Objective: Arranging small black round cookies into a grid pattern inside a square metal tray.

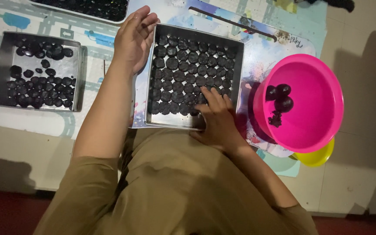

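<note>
Here the right hand [216, 117] lies in the lower right corner of the square metal tray [238, 69] at the centre of the frame, fingers spread and flat on the dark round pieces [183, 74] that fill it in close rows; it grasps nothing. The left hand [132, 39] is open, its palm against the tray's upper left wall, and holds nothing either.

A 2nd metal tray [1, 65], only partly filled with the same dark pieces, sits at the left of the frame. A pink bowl [323, 87] with a few dark lumps [279, 98] stands at the right, on top of a yellow bowl [316, 157]. All rest on a printed play mat [262, 48].

To do this well, I think the fingers should press lightly and evenly, so the rows stay close and no piece is crushed, while the left hand steadies the tray.
</note>
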